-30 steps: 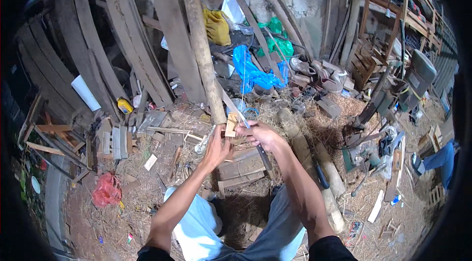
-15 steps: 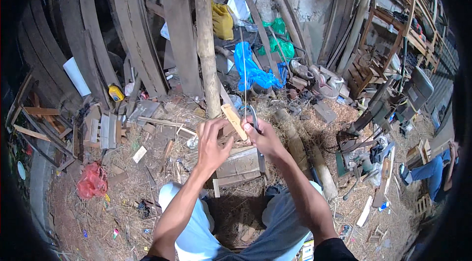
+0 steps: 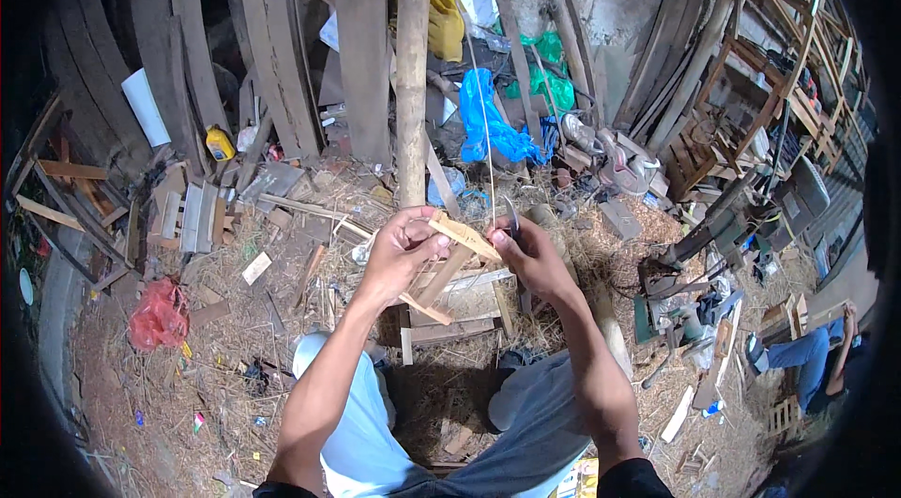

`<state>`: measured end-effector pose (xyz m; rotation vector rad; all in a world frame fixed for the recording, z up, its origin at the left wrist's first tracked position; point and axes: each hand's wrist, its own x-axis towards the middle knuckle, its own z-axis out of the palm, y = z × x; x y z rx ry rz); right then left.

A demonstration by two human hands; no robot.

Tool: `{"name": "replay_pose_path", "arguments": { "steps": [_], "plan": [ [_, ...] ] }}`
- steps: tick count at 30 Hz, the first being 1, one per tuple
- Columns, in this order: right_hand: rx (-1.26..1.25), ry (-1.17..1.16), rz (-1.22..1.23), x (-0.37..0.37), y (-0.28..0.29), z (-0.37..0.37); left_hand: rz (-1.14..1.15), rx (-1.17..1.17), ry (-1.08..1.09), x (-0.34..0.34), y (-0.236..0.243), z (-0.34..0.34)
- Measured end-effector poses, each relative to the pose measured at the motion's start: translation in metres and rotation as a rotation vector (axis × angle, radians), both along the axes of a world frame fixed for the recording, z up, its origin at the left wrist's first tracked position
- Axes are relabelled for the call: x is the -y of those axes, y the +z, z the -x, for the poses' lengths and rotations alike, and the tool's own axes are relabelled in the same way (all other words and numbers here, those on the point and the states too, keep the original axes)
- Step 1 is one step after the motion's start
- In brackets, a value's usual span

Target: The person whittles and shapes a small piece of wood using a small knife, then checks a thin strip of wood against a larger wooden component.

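Between my hands is a short, pale wooden piece (image 3: 462,237), slanting down to the right. My left hand (image 3: 399,259) pinches its left end between thumb and fingers. My right hand (image 3: 537,261) grips the right end, and a knife with a dark, narrow blade (image 3: 512,216) sticks up from the same hand. A long, thin pale strip (image 3: 485,122) rises from beside my right fingers; how it is held there is hidden. Below the hands, a low wooden bench or block (image 3: 455,329) stands between my knees, with pale wood pieces (image 3: 427,308) above it.
A bamboo pole (image 3: 413,85) stands upright ahead, with boards (image 3: 361,57) leaning beside it. Blue plastic (image 3: 497,127) and old shoes (image 3: 624,165) lie beyond. A red plastic bag (image 3: 158,313) is at left; straw and wood scraps litter the ground. Another person (image 3: 798,357) sits far right.
My left hand has closed on the left end of the wooden piece, which was free before. The piece has tilted flatter, and my right hand has moved slightly right.
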<state>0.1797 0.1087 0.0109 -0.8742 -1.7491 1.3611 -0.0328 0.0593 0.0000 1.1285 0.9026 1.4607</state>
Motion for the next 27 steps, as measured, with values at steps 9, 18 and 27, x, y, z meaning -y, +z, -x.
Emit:
{"name": "replay_pose_path", "arguments": {
  "steps": [9, 18, 27],
  "plan": [
    [-0.188, -0.325, -0.024, 0.011, 0.021, 0.012, -0.085, -0.009, 0.066, 0.002, -0.003, -0.005],
    [-0.174, -0.165, 0.069, 0.020, 0.033, 0.018, -0.188, -0.116, 0.043, 0.005, 0.002, -0.009],
    [-0.004, -0.328, -0.152, 0.020, 0.019, 0.023, -0.252, -0.153, 0.102, 0.007, 0.003, -0.010]
  ]
}}
